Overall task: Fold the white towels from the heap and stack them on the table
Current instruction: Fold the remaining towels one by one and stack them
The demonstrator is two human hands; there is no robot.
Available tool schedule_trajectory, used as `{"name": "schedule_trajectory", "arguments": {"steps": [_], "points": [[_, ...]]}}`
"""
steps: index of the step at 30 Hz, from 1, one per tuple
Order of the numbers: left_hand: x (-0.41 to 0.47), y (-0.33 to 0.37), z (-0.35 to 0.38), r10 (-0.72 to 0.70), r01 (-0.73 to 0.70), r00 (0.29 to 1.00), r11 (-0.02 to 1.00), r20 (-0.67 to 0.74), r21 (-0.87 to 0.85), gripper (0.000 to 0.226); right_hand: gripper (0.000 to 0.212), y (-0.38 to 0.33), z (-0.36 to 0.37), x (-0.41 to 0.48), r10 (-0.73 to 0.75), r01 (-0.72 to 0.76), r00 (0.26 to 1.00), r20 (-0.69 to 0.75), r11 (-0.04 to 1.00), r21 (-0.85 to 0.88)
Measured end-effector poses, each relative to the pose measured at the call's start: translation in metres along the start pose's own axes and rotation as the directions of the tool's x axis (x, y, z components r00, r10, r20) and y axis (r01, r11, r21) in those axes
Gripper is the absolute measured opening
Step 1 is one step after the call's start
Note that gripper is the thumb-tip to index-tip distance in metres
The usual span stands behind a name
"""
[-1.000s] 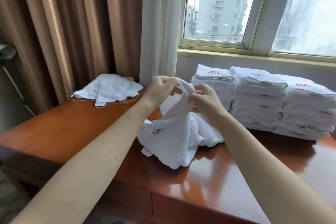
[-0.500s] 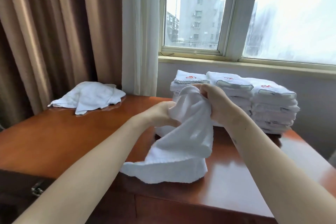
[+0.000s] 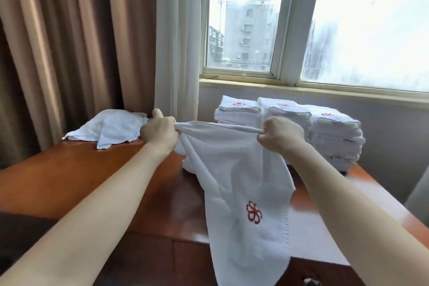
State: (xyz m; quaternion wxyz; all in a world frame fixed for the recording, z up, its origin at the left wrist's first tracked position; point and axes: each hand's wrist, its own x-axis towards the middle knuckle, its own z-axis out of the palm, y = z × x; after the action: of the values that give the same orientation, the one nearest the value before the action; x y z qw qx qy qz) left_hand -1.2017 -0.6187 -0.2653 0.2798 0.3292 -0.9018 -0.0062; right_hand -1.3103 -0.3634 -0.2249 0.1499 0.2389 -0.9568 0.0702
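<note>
Spanning the frame, the wooden table bears folded towel stacks at one o'clock, partly hidden behind the right hand. Both fists, left hand too, clench the stretched white towel; its lower end runs out of frame. Loose towels lie at eleven o'clock.

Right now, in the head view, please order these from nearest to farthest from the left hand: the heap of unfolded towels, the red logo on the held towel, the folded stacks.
From the left hand:
1. Heap of unfolded towels, just beyond it, by the curtain.
2. Folded stacks, across to the right, under the window.
3. Red logo, low on the hanging towel.
</note>
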Motion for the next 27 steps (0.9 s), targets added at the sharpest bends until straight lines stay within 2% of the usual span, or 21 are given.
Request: {"name": "schedule_trajectory", "arguments": {"steps": [2, 4, 5, 6, 7, 8, 9, 10, 12, 15, 17, 22, 27], "points": [[-0.001, -0.013, -0.007, -0.024, 0.026, 0.999, 0.999, 0.038, -0.04, 0.02, 0.023, -0.006, 0.002, -0.001, 0.017, -0.019, 1.0, 0.023, 0.998, 0.064], [-0.004, -0.024, -0.011, -0.045, 0.054, 0.993, 0.995, 0.108, -0.083, 0.026, 0.03, -0.013, 0.002, -0.001, -0.004, -0.035, 0.994, 0.11, 0.935, 0.354], [-0.006, -0.027, -0.013, -0.069, 0.093, 0.986, 0.982, 0.15, -0.164, 0.028, 0.029, -0.017, 0.002, -0.003, -0.029, -0.072, 0.985, 0.168, 0.822, 0.565], [-0.008, -0.029, -0.013, -0.098, 0.158, 0.974, 0.94, 0.205, -0.303, 0.029, 0.025, -0.024, 0.001, -0.007, -0.06, -0.139, 0.971, 0.232, 0.645, 0.751], [-0.009, -0.029, -0.014, -0.124, 0.245, 0.954, 0.844, 0.272, -0.478, 0.029, 0.022, -0.029, -0.001, -0.011, -0.107, -0.209, 0.953, 0.284, 0.449, 0.869], [-0.011, -0.028, -0.015, -0.148, 0.339, 0.93, 0.702, 0.338, -0.626, 0.029, 0.021, -0.033, 0.0, -0.013, -0.155, -0.261, 0.936, 0.315, 0.293, 0.92], [-0.013, -0.027, -0.017, -0.163, 0.409, 0.907, 0.561, 0.389, -0.72, 0.029, 0.021, -0.038, 0.001, -0.013, -0.19, -0.29, 0.926, 0.327, 0.201, 0.936], [-0.013, -0.027, -0.018, -0.173, 0.442, 0.895, 0.467, 0.41, -0.766, 0.03, 0.02, -0.042, 0.004, -0.012, -0.219, -0.301, 0.919, 0.328, 0.147, 0.942], [-0.011, -0.03, -0.019, -0.213, 0.459, 0.888, 0.375, 0.407, -0.805, 0.03, 0.017, -0.052, 0.009, -0.009, -0.253, -0.311, 0.911, 0.325, 0.095, 0.946], [-0.001, -0.042, -0.019, -0.303, 0.449, 0.878, 0.251, 0.371, -0.857, 0.03, 0.019, -0.071, 0.017, -0.003, -0.278, -0.316, 0.905, 0.322, 0.07, 0.946], [0.007, -0.055, -0.019, -0.369, 0.417, 0.872, 0.222, 0.32, -0.881, 0.031, 0.02, -0.088, 0.021, 0.004, -0.299, -0.304, 0.906, 0.3, 0.036, 0.952], [0.021, -0.102, -0.015, -0.499, 0.344, 0.858, 0.385, 0.121, -0.857, 0.034, 0.014, -0.139, 0.039, 0.029, -0.324, -0.278, 0.908, 0.267, 0.013, 0.96], [0.041, -0.152, -0.014, -0.58, 0.308, 0.815, 0.452, -0.013, -0.837, 0.026, 0.022, -0.199, 0.061, 0.063, -0.3, -0.235, 0.922, 0.244, 0.067, 0.97]]}}
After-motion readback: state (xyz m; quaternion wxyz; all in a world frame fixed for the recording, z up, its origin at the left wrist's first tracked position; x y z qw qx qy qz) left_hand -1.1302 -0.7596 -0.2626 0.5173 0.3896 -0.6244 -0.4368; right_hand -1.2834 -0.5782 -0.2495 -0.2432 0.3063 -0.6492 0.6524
